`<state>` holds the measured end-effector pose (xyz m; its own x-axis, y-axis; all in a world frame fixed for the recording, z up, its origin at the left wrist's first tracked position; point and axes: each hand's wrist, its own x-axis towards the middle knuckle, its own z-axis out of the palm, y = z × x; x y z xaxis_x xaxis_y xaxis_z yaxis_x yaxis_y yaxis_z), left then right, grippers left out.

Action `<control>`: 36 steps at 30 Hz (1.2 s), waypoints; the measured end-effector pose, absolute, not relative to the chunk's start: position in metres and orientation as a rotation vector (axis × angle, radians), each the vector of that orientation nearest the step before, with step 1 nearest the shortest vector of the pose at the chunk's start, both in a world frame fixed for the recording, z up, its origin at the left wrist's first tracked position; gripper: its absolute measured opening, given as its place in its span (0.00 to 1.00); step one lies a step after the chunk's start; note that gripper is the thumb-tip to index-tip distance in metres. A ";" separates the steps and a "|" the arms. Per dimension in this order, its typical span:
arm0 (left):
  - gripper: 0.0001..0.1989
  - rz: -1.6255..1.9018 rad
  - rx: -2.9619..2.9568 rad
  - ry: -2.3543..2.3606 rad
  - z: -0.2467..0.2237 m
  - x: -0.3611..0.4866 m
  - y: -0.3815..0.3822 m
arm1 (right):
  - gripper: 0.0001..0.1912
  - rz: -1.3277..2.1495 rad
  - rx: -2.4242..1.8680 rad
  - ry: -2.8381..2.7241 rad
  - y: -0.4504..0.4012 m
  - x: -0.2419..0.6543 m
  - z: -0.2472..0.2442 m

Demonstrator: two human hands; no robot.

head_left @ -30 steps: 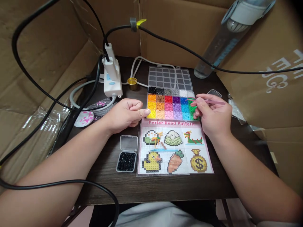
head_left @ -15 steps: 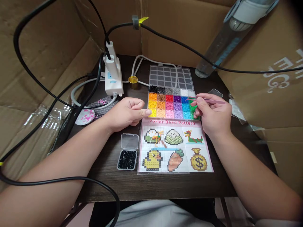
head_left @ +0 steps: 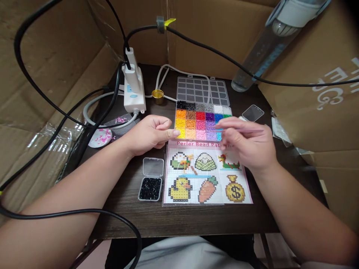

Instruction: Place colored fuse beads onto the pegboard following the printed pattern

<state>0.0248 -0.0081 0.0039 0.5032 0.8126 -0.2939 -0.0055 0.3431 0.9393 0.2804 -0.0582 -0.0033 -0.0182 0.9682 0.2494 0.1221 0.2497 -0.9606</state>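
My right hand (head_left: 248, 144) is closed around pink tweezers (head_left: 252, 130), whose tips point left over the purple compartments; whether they pinch a bead is too blurred to tell. Beneath them lies the open bead box (head_left: 175, 119), its compartments filled with beads of many colours. My left hand (head_left: 151, 135) grips the box's near left corner, thumb on top and fingers curled. Just in front, a clear pegboard (head_left: 193, 204) covers part of the Perler bead pattern sheet (head_left: 248, 186). Some green, orange and blue beads sit on it around the upper left pictures.
A small open case of black beads (head_left: 150, 188) stands left of the sheet. Behind are a white power strip (head_left: 134, 99), a gold cup (head_left: 157, 97) and a bottle (head_left: 258, 63). Black cables (head_left: 207, 46) loop across, and cardboard walls (head_left: 202, 63) enclose the table.
My right hand has moved left and toward me with the tweezers, from the blue and green compartments to over the purple ones. My left hand stays at the box corner.
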 end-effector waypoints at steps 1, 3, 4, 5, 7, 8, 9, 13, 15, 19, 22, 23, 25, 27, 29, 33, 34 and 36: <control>0.27 0.637 1.101 0.905 0.004 0.025 -0.008 | 0.05 1.003 -1.085 -1.458 -0.062 0.276 -0.002; 0.28 0.634 1.106 0.906 0.004 0.025 -0.008 | 0.04 1.066 -1.080 -1.544 -0.068 0.266 -0.001; 0.28 0.634 1.107 0.907 0.004 0.026 -0.008 | 0.04 1.094 -1.083 -1.564 -0.070 0.262 -0.002; 0.28 0.633 1.109 0.908 0.004 0.026 -0.008 | 0.05 1.123 -1.086 -1.570 -0.070 0.258 -0.004; 0.28 0.634 1.114 0.906 0.003 0.026 -0.008 | 0.05 1.179 -1.084 -1.554 -0.069 0.251 -0.007; 0.28 0.635 1.117 0.905 0.003 0.026 -0.008 | 0.05 1.202 -1.076 -1.544 -0.068 0.249 -0.009; 0.28 0.635 1.119 0.903 0.003 0.026 -0.008 | 0.05 1.220 -1.068 -1.542 -0.067 0.248 -0.010; 0.27 0.635 1.121 0.904 0.003 0.026 -0.008 | 0.04 1.267 -1.062 -1.572 -0.065 0.246 -0.012; 0.27 0.639 1.120 0.903 0.003 0.026 -0.009 | 0.04 1.278 -1.070 -1.587 -0.065 0.246 -0.013; 0.28 0.646 1.116 0.900 0.003 0.027 -0.009 | 0.04 1.297 -1.085 -1.600 -0.066 0.246 -0.015; 0.28 0.646 1.114 0.898 0.003 0.026 -0.009 | 0.04 1.308 -1.093 -1.610 -0.066 0.246 -0.015; 0.27 0.645 1.114 0.897 0.002 0.026 -0.009 | 0.04 1.309 -1.100 -1.614 -0.066 0.246 -0.015; 0.28 0.643 1.114 0.897 0.002 0.026 -0.009 | 0.04 1.310 -1.114 -1.623 -0.066 0.245 -0.014; 0.28 0.642 1.120 0.897 0.002 0.026 -0.008 | 0.04 1.315 -1.120 -1.629 -0.066 0.245 -0.014; 0.28 0.642 1.123 0.900 0.002 0.027 -0.008 | 0.04 1.324 -1.115 -1.630 -0.066 0.245 -0.013; 0.28 0.642 1.120 0.904 0.003 0.027 -0.008 | 0.04 1.322 -1.123 -1.625 -0.066 0.246 -0.014; 0.28 0.643 1.119 0.904 0.003 0.027 -0.008 | 0.04 1.322 -1.126 -1.625 -0.066 0.245 -0.014; 0.28 0.643 1.115 0.905 0.003 0.027 -0.008 | 0.04 1.328 -1.125 -1.620 -0.066 0.245 -0.014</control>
